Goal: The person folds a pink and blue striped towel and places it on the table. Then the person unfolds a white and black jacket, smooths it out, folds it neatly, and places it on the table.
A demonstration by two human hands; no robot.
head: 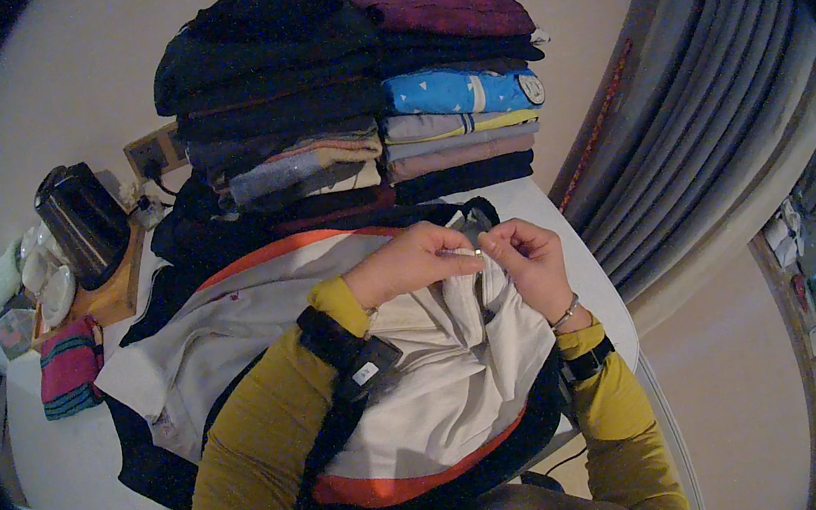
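A dark garment with a white lining (431,396) and orange trim lies spread and rumpled before me. Near its upper right part, my left hand (427,253) pinches a small pale piece with a metallic glint, perhaps a fastener, between thumb and fingers. My right hand (531,256) meets it from the other side, thumb and forefinger closed at the lining's edge beside that piece. The fingertips of both hands nearly touch. Lining folds hang below them, and exactly what each fingertip grips is too small to tell.
Two tall stacks of folded clothes (465,124) stand at the back of the white table (71,475). At the left are a black electric kettle (84,224) on a wooden tray (114,296), cups, and a striped knitted item (72,367). A grey curtain (700,101) hangs at the right.
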